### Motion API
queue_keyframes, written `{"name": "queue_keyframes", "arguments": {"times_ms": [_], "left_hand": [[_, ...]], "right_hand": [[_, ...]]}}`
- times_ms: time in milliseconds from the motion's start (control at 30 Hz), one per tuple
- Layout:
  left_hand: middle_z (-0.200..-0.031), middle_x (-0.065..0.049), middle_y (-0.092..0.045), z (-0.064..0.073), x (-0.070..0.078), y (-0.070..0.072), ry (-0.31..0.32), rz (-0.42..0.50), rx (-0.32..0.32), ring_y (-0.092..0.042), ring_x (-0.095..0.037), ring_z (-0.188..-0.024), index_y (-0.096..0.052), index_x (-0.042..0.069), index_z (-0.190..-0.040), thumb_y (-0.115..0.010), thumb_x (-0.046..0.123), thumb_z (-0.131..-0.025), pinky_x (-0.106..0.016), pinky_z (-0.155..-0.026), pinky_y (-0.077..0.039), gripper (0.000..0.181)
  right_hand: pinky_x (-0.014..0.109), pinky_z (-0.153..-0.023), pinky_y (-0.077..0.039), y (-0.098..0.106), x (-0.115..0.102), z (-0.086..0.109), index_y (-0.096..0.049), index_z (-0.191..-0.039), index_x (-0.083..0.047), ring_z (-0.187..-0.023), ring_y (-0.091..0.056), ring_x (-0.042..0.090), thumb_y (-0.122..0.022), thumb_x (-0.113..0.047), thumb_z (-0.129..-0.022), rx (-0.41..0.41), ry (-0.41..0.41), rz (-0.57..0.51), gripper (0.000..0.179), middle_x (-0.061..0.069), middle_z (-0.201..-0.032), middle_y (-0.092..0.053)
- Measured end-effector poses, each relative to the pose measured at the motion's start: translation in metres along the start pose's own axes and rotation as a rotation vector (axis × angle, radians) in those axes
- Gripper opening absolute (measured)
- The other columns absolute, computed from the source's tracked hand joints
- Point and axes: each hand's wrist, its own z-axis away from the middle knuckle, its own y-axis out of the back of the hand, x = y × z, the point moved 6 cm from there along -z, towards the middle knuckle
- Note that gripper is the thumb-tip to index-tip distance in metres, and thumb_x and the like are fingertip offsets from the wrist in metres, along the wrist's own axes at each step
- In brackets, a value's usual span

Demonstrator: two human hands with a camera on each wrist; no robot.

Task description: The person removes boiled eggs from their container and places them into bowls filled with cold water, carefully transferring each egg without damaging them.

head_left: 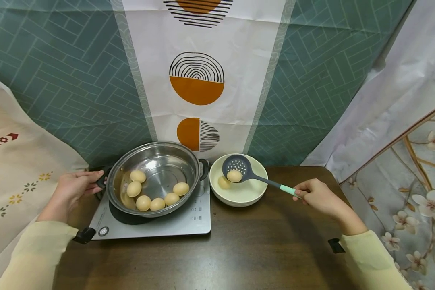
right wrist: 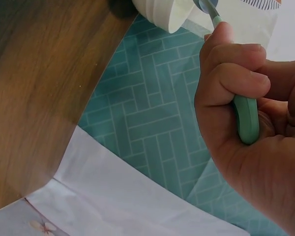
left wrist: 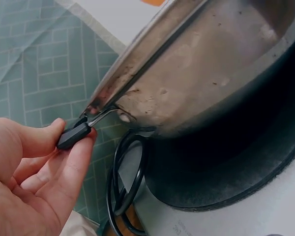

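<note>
My left hand (head_left: pixel 74 186) pinches the black side handle (left wrist: pixel 74 136) of a steel pot (head_left: pixel 163 169) between thumb and fingers. The pot is tilted toward me over the induction cooker (head_left: pixel 188 223), and several eggs (head_left: pixel 143 203) lie along its left and near side. In my right hand (head_left: pixel 319 196) is a slotted skimmer (head_left: pixel 237 163), gripped by its green handle (right wrist: pixel 247 118). Its dark head is over the cream bowl (head_left: pixel 239 198), and an egg (head_left: pixel 234 176) sits in it. Another egg (head_left: pixel 224 182) shows in the bowl, beside the skimmer head.
A black cable (left wrist: pixel 115 182) hangs looped by the cooker's left side. The brown wooden table (head_left: pixel 246 249) reaches toward me and to the right. Patterned cloth (head_left: pixel 293 133) hangs behind the pot and bowl, with curtains at both sides.
</note>
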Motion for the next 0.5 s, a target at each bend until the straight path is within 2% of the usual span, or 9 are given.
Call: {"name": "queue_keyframes", "arguments": {"times_ms": [300,400,500], "left_hand": [[-0.085,0.007,-0.071,0.004,-0.002,-0.0016,-0.026,0.119,-0.198,-0.069,-0.008,-0.078,-0.069,0.023,-0.086,-0.066,0.003,-0.086,-0.024,-0.07,-0.06,0.02],[-0.086,0.009,-0.071,0.0049,-0.0012,-0.0023,-0.034,0.122,-0.193,-0.069,-0.007,-0.079,-0.069,0.023,-0.087,-0.066,0.003,-0.085,-0.024,-0.071,-0.06,0.02],[-0.086,0.011,-0.07,0.0043,-0.0006,-0.0019,-0.039,0.123,-0.153,-0.069,-0.005,-0.078,-0.07,0.023,-0.086,-0.065,0.005,-0.086,-0.023,-0.07,-0.06,0.019]], "right_hand": [[0.023,-0.043,-0.035,0.0057,0.0053,0.0003,-0.068,-0.097,-0.006,-0.061,-0.047,0.015,-0.051,-0.015,-0.096,0.07,0.008,0.092,0.02,0.004,-0.071,-0.06],[0.023,-0.044,-0.036,0.0082,0.0041,0.0001,-0.069,-0.094,-0.007,-0.061,-0.047,0.015,-0.051,-0.014,-0.096,0.103,0.016,0.13,0.019,0.005,-0.076,-0.063],[0.024,-0.044,-0.035,0.0089,0.0013,-0.0001,-0.069,-0.092,-0.008,-0.059,-0.044,0.015,-0.051,-0.013,-0.095,0.128,0.023,0.163,0.019,0.006,-0.081,-0.065]]}}
